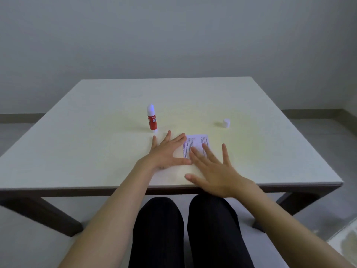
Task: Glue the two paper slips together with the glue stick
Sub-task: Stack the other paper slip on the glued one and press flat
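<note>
A printed paper slip (196, 143) lies flat near the middle of the table; I cannot tell whether a second slip lies under it. My left hand (166, 151) rests flat with spread fingers, its index fingertip at the slip's left edge. My right hand (214, 171) lies flat too, fingers spread, with its fingertips on the slip's near part. Behind my left hand the red-and-white glue stick (152, 119) stands upright with its white top exposed. Its small white cap (226, 123) stands apart at the right.
The pale table (96, 151) has its front edge just below my right hand. My legs in dark trousers (185, 229) are under it. A grey wall rises behind the table's far edge.
</note>
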`<state>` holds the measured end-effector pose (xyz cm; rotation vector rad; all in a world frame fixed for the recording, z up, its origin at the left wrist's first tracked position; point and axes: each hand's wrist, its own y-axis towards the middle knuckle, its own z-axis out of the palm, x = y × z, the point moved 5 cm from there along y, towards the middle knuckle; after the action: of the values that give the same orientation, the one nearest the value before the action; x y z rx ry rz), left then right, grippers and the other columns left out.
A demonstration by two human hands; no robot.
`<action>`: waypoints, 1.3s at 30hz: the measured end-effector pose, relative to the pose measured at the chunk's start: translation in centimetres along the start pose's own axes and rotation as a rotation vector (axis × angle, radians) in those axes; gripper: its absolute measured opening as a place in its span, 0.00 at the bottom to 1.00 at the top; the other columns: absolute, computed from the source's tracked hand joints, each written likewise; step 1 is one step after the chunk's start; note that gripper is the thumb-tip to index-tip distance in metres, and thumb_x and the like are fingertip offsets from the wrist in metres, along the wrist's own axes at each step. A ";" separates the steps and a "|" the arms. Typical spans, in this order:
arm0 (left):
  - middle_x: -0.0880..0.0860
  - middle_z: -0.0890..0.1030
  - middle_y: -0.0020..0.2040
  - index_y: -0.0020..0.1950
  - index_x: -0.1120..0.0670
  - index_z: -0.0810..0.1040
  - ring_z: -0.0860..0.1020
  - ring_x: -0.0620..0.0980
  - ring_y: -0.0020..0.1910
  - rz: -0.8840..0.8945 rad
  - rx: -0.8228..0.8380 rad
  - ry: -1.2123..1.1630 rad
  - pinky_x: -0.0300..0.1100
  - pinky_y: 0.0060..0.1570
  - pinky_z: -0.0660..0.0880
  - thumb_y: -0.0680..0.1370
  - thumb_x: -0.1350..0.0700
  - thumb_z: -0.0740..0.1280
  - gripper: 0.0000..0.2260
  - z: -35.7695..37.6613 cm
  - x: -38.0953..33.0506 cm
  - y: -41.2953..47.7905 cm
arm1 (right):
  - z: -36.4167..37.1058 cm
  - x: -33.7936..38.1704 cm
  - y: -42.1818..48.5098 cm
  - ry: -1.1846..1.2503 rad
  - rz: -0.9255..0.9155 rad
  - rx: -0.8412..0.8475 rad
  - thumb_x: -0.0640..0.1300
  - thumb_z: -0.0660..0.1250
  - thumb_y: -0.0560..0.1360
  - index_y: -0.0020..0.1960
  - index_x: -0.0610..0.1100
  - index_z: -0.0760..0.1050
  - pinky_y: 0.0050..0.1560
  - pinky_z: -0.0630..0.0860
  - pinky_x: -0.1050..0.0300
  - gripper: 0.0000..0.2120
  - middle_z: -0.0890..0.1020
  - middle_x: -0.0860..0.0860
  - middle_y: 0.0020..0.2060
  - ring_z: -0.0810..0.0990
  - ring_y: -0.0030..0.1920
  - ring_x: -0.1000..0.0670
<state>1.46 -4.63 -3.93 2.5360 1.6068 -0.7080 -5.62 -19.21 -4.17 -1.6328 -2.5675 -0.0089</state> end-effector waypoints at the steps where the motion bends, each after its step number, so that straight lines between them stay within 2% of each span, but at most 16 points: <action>1: 0.37 0.44 0.77 0.77 0.44 0.44 0.35 0.47 0.76 -0.001 0.002 -0.001 0.61 0.69 0.30 0.69 0.31 0.61 0.43 0.0 0.0 0.0 | 0.2 -0.1 -0.4 0.009 -0.007 0.002 0.74 0.30 0.67 0.76 0.54 0.36 0.62 0.16 0.42 0.43 0.39 0.60 0.76 0.30 0.74 0.53; 6: 0.38 0.44 0.78 0.77 0.44 0.44 0.34 0.48 0.76 -0.001 0.005 -0.007 0.60 0.69 0.30 0.71 0.33 0.62 0.41 -0.1 -0.1 -0.1 | -1.3 -2.8 -0.3 -0.026 0.194 0.033 0.70 0.35 0.72 0.76 0.52 0.35 0.68 0.26 0.35 0.38 0.38 0.59 0.76 0.32 0.75 0.49; 9: 0.37 0.44 0.77 0.77 0.44 0.45 0.35 0.47 0.76 -0.003 0.004 -0.016 0.61 0.70 0.30 0.71 0.33 0.62 0.42 -0.1 -0.1 -0.1 | -0.3 -0.5 -1.1 0.038 0.036 0.019 0.75 0.33 0.67 0.76 0.53 0.36 0.65 0.19 0.41 0.43 0.38 0.60 0.76 0.28 0.73 0.53; 11: 0.36 0.44 0.77 0.77 0.43 0.45 0.35 0.46 0.76 -0.004 0.006 -0.021 0.61 0.70 0.30 0.70 0.32 0.62 0.42 0.0 0.0 0.0 | 0.2 -0.4 -1.4 0.062 -0.006 0.038 0.75 0.32 0.67 0.75 0.56 0.35 0.63 0.18 0.42 0.41 0.38 0.62 0.75 0.28 0.73 0.54; 15: 0.36 0.44 0.77 0.77 0.44 0.45 0.34 0.47 0.76 -0.007 0.009 -0.015 0.61 0.70 0.29 0.70 0.33 0.62 0.42 0.0 0.1 0.1 | -1.3 -3.6 0.0 -0.011 0.211 0.034 0.69 0.37 0.73 0.76 0.54 0.36 0.68 0.27 0.35 0.36 0.38 0.60 0.76 0.32 0.75 0.48; 17: 0.36 0.45 0.77 0.77 0.43 0.45 0.35 0.46 0.76 -0.005 0.006 -0.023 0.60 0.70 0.29 0.70 0.32 0.62 0.43 0.1 0.2 0.2 | -1.1 -2.2 0.3 -0.015 0.146 0.012 0.72 0.35 0.70 0.76 0.52 0.36 0.67 0.24 0.37 0.40 0.38 0.60 0.76 0.30 0.74 0.49; 20: 0.34 0.46 0.77 0.77 0.42 0.46 0.35 0.45 0.76 -0.004 -0.003 -0.047 0.59 0.70 0.29 0.68 0.30 0.62 0.43 0.1 0.3 0.2 | 0.2 0.1 0.5 0.102 -0.016 0.053 0.76 0.33 0.67 0.76 0.55 0.37 0.64 0.19 0.42 0.43 0.39 0.61 0.76 0.28 0.73 0.53; 22: 0.35 0.46 0.77 0.77 0.42 0.46 0.35 0.45 0.76 -0.003 -0.006 -0.047 0.59 0.70 0.29 0.67 0.29 0.62 0.44 0.1 0.3 0.2 | -0.6 -1.9 1.7 0.103 0.065 0.073 0.74 0.34 0.69 0.75 0.56 0.37 0.66 0.23 0.39 0.39 0.39 0.62 0.76 0.30 0.75 0.51; 25: 0.35 0.46 0.77 0.77 0.42 0.46 0.35 0.45 0.76 -0.012 -0.007 -0.052 0.58 0.70 0.28 0.68 0.31 0.63 0.43 0.2 0.3 0.2 | -2.0 -4.2 3.2 0.014 0.237 0.084 0.70 0.38 0.74 0.76 0.52 0.37 0.68 0.27 0.36 0.37 0.40 0.58 0.77 0.32 0.75 0.47; 26: 0.34 0.46 0.77 0.77 0.42 0.46 0.35 0.44 0.76 -0.011 -0.011 -0.063 0.58 0.70 0.28 0.68 0.30 0.63 0.43 0.2 0.3 0.2 | -2.0 -3.6 3.4 0.001 0.207 0.074 0.71 0.37 0.73 0.77 0.51 0.37 0.68 0.26 0.37 0.39 0.40 0.58 0.77 0.32 0.75 0.46; 28: 0.34 0.47 0.76 0.76 0.41 0.47 0.36 0.44 0.76 -0.001 -0.018 -0.079 0.57 0.70 0.29 0.67 0.30 0.63 0.44 0.2 0.3 0.1 | -1.0 -1.0 3.2 0.020 0.034 0.051 0.74 0.34 0.68 0.76 0.53 0.36 0.64 0.21 0.40 0.43 0.37 0.60 0.75 0.31 0.75 0.47; 30: 0.34 0.47 0.76 0.76 0.41 0.47 0.36 0.44 0.76 0.005 -0.024 -0.085 0.58 0.69 0.29 0.66 0.29 0.62 0.44 0.2 0.3 0.2 | 0.0 0.3 2.9 0.030 -0.077 0.048 0.76 0.32 0.67 0.75 0.56 0.35 0.61 0.18 0.42 0.42 0.35 0.64 0.72 0.31 0.75 0.48; 32: 0.34 0.47 0.76 0.76 0.41 0.47 0.36 0.44 0.76 0.004 -0.024 -0.070 0.58 0.70 0.29 0.65 0.28 0.62 0.45 0.2 0.4 0.3 | -0.6 -1.4 3.7 0.011 -0.002 0.041 0.73 0.33 0.69 0.75 0.57 0.35 0.64 0.21 0.40 0.38 0.36 0.64 0.73 0.32 0.75 0.48; 35: 0.34 0.47 0.77 0.76 0.41 0.47 0.36 0.44 0.76 -0.004 -0.024 -0.064 0.58 0.69 0.29 0.65 0.28 0.62 0.45 0.3 0.6 0.4 | -1.6 -4.3 4.6 -0.016 0.213 0.069 0.69 0.38 0.74 0.76 0.53 0.37 0.68 0.27 0.35 0.36 0.40 0.59 0.77 0.33 0.75 0.47; 37: 0.34 0.47 0.76 0.76 0.40 0.47 0.36 0.44 0.76 -0.002 -0.027 -0.067 0.57 0.70 0.29 0.65 0.28 0.61 0.45 0.4 0.6 0.4 | -1.5 -3.3 4.4 -0.017 0.168 0.054 0.70 0.38 0.73 0.76 0.52 0.37 0.67 0.25 0.37 0.38 0.39 0.58 0.77 0.31 0.75 0.47; 39: 0.33 0.47 0.76 0.76 0.40 0.47 0.36 0.43 0.76 0.006 -0.037 -0.093 0.56 0.70 0.28 0.64 0.28 0.61 0.45 0.5 0.5 0.4 | -0.6 -0.7 3.8 0.000 0.004 0.035 0.74 0.35 0.69 0.75 0.54 0.35 0.64 0.21 0.39 0.41 0.37 0.59 0.76 0.30 0.75 0.48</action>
<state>1.81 -4.51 -4.61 2.4426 1.5674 -0.7767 -1.83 -18.28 -3.78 -1.6261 -2.5492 0.0367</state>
